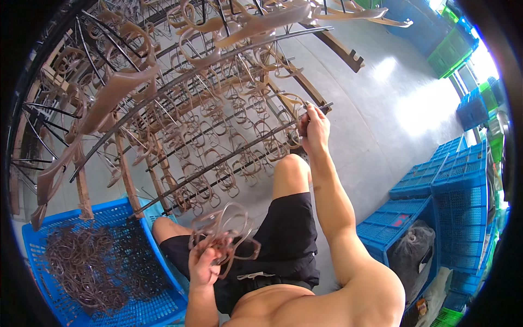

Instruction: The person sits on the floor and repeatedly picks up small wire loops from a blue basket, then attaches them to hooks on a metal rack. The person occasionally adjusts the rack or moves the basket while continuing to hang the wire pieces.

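Right now my left hand (pixel 202 265) is closed around a tangled bunch of brown translucent plastic loops (pixel 224 234), held above my lap just beside the blue slatted plastic crate (pixel 143 313) that is full of more loops. My right hand (pixel 314 129) reaches up, fingers pinched on one loop at the dark metal pegged rack (pixel 218 163).

What I can't make out from the head camera

My right hand (pixel 314 126) covers whatever it grips at the rack (pixel 229 158), so I can't tell the piece. My left hand (pixel 204 265) hides the bundle of brown loops (pixel 224 231) where I hold it. The rack runs off the top and left edge; the plastic bag's (pixel 411 250) contents are unclear.
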Motion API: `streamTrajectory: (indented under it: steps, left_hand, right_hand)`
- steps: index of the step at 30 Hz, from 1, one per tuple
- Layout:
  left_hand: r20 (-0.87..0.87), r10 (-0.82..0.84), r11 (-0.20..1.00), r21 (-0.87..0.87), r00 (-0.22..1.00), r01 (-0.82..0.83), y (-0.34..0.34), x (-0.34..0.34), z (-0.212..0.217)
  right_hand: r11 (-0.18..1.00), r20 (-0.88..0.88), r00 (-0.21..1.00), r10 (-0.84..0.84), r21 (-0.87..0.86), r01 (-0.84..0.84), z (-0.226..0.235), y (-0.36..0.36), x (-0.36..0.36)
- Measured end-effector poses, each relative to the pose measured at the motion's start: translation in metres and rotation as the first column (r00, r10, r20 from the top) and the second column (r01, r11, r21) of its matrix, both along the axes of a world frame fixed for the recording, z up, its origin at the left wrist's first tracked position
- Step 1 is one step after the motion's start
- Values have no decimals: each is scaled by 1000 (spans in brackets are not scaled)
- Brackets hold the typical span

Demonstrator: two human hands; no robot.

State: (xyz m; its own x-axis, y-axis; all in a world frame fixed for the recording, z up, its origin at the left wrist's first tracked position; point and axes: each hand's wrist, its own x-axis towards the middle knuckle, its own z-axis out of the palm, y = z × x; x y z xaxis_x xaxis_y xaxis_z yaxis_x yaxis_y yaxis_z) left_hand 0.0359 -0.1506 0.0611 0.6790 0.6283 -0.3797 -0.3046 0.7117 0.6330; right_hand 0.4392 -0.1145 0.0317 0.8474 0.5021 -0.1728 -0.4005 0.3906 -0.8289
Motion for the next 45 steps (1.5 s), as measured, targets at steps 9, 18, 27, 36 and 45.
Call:
streamTrajectory:
  steps: [9, 18, 27, 36, 45]
  left_hand:
    - [122, 67, 969, 228, 990, -94, 26, 84, 11]
    - [111, 87, 971, 215, 990, -109, 27, 114, 2]
    - [99, 135, 942, 294, 986, -158, 26, 131, 5]
    - [27, 166, 958, 234, 986, -168, 25, 128, 13]
    - [59, 159, 928, 331, 986, -170, 20, 135, 3]
  right_hand:
    - [995, 28, 998, 47, 83, -49, -23, -7, 10]
    - [998, -2, 1000, -6, 69, 6, -15, -3, -2]
    - [937, 475, 876, 83, -336, 94, -18, -9, -16]
    - [913, 527, 842, 112, -388, 122, -16, -6, 10]
    - [941, 577, 801, 157, -334, 56, -3, -25, -30]
